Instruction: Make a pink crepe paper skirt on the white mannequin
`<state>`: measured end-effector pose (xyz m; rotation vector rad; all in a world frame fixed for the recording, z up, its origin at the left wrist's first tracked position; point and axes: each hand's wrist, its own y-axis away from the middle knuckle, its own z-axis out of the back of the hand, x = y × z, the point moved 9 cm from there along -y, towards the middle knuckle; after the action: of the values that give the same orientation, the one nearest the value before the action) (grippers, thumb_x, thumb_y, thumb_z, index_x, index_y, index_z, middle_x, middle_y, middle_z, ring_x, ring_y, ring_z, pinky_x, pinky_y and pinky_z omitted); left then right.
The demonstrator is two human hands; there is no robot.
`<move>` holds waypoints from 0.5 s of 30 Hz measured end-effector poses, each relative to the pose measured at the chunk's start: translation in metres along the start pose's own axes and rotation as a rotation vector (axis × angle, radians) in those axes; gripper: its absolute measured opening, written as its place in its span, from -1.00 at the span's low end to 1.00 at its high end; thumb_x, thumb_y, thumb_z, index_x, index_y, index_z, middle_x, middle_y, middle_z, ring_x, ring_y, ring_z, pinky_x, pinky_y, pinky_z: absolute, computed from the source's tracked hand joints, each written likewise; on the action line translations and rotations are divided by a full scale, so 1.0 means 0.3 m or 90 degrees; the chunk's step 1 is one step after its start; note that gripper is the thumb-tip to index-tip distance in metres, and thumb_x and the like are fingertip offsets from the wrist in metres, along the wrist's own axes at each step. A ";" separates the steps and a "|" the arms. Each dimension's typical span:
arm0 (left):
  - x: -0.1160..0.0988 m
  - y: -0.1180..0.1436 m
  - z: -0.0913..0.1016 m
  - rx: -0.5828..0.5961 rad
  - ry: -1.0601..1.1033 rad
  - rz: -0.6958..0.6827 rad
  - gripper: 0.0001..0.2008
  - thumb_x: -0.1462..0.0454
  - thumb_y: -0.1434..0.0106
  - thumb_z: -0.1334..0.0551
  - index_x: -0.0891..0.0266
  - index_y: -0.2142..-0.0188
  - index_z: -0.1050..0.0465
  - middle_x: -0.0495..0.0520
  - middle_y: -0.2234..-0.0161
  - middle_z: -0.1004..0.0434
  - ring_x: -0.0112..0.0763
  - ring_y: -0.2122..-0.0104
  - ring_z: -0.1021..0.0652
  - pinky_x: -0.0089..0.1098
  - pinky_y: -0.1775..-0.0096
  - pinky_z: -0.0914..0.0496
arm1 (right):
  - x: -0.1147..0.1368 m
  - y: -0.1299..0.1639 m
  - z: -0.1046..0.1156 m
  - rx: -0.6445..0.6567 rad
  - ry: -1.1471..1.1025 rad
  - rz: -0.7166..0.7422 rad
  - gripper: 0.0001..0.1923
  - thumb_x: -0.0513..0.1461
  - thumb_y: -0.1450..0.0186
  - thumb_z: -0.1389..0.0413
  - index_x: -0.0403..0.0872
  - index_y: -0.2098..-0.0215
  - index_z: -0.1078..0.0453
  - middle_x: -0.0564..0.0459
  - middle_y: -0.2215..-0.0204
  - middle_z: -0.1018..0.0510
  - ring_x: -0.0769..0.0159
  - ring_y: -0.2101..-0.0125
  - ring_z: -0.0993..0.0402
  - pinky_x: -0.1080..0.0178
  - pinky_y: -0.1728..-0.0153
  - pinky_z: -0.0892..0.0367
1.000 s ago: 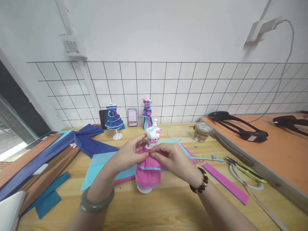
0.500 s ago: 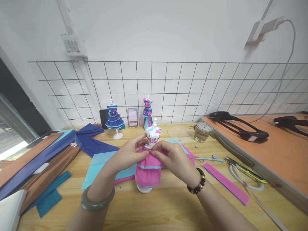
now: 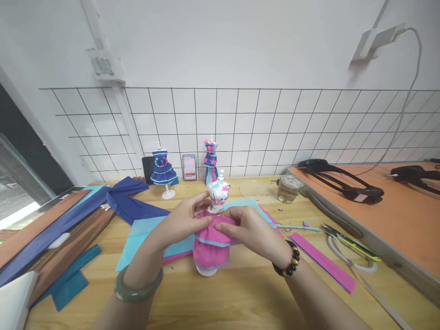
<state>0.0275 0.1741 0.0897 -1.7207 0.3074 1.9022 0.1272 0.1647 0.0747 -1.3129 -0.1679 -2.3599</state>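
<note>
While both hands work at its waist, a small mannequin stands upright near the middle of the wooden table, wearing a pink skirt edged in light blue. The left hand, with a green bangle on its wrist, pinches the top edge of the skirt from the left, fingers closed on the paper. The right hand, with a dark bead bracelet on its wrist, lies across the skirt's upper tier from the right, fingers pressed together on it. Light blue paper sheets lie under and behind the mannequin. Two finished little dress figures, one dark blue and one blue and pink, stand at the back by the wire grid. A glass jar sits to the right, with a pink paper strip and scissors nearer the table's right side. Long blue and brown paper strips lie at the left.
</note>
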 end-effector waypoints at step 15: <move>-0.005 -0.005 -0.005 -0.001 -0.026 0.000 -0.37 0.47 -0.07 -0.23 0.15 -0.15 -0.22 0.13 -0.01 -0.42 -0.18 -0.05 -0.39 -0.22 -0.02 -0.31 | 0.062 0.009 0.000 -0.007 0.006 0.088 -0.75 -0.24 -0.27 0.02 -0.10 0.56 -0.25 0.18 0.63 -0.22 0.46 0.57 -0.09 0.38 0.56 -0.04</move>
<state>0.0296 0.1740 0.0912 -1.6806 0.2908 1.9353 0.1198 0.1565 0.0898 -1.2759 -0.0596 -2.2535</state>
